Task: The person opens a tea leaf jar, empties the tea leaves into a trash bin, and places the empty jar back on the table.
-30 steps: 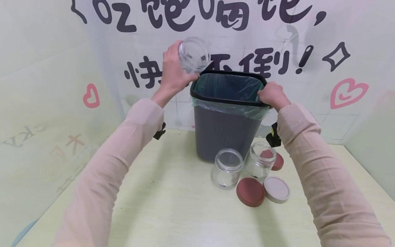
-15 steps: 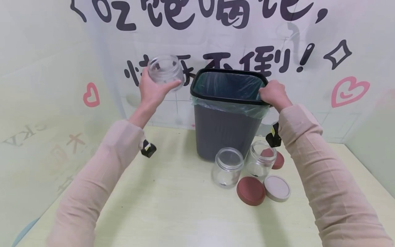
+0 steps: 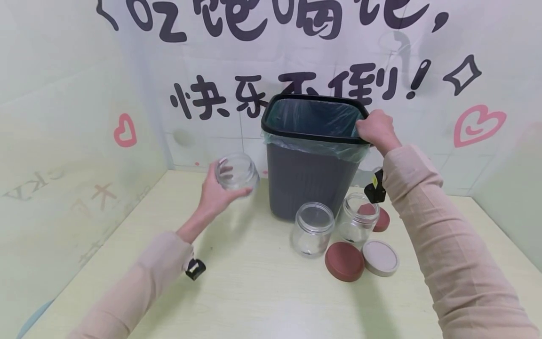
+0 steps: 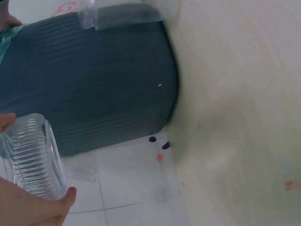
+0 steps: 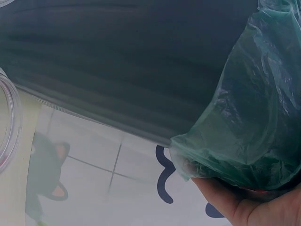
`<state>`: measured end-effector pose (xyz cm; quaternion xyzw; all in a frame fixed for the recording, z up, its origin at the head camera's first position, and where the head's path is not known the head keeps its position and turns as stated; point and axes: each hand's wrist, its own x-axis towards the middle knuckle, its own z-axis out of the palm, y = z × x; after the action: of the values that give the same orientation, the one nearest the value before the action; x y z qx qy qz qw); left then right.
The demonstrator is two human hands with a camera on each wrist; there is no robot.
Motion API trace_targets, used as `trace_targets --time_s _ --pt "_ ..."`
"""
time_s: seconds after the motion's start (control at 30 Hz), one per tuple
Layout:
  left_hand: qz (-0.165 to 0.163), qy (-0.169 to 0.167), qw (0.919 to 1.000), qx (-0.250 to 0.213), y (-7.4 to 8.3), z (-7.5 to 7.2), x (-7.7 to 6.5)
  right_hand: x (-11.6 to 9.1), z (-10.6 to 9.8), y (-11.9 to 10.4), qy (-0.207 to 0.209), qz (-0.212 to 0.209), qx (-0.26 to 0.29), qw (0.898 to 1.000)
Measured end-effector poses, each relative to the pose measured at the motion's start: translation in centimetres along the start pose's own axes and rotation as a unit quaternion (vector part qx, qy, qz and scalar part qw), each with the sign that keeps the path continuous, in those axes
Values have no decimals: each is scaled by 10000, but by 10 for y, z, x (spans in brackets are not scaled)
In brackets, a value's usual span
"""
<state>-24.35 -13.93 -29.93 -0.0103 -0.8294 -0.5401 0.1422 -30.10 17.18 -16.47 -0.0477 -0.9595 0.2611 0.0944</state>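
My left hand [image 3: 215, 192] holds a clear jar [image 3: 238, 173], tilted, above the table just left of the grey bin [image 3: 311, 183]. Close up in the left wrist view, the ribbed jar [image 4: 33, 157] sits between fingers and thumb. At the bin's right corner, my right hand [image 3: 376, 128] grips the black rim. A green bag [image 5: 256, 113] lines the bin and folds out over its edge, with the right thumb against the overhang in the right wrist view. Two more clear jars, one [image 3: 314, 230] in front and one [image 3: 357, 219] to its right, stand lidless with small dark bits at the bottom.
A red lid [image 3: 344, 262] and a pale lid [image 3: 380, 258] lie in front of the jars. Another red lid [image 3: 382, 220] shows behind the right jar. A printed wall sheet [image 3: 211, 141] hangs close behind the bin. Small dark specks dot the table [image 3: 245, 292].
The left hand has carried its jar from the bin's left rim out to the left, then down toward the table. My right hand has stayed on the rim.
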Motion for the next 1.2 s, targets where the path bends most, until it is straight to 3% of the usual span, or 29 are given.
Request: trace_targets --time_s 0.27,0.5,0.67,0.9,1.2 --pt "126 -756 9970 137 -32 28 -28 0 0 1 9 -12 -17 10000" --pt "198 -1113 9927 418 -49 49 -36 -1 -2 -2 -124 40 -81 9999" --pt "160 -1391 9885 566 -51 58 -39 -2 -2 -1 -164 95 -59 9998" --pt "380 -1836 9794 747 -51 64 -41 -3 -2 -1 -181 125 -30 9998" --pt "602 -2116 9713 908 -53 71 -40 -3 -1 0 -133 113 11 9998"
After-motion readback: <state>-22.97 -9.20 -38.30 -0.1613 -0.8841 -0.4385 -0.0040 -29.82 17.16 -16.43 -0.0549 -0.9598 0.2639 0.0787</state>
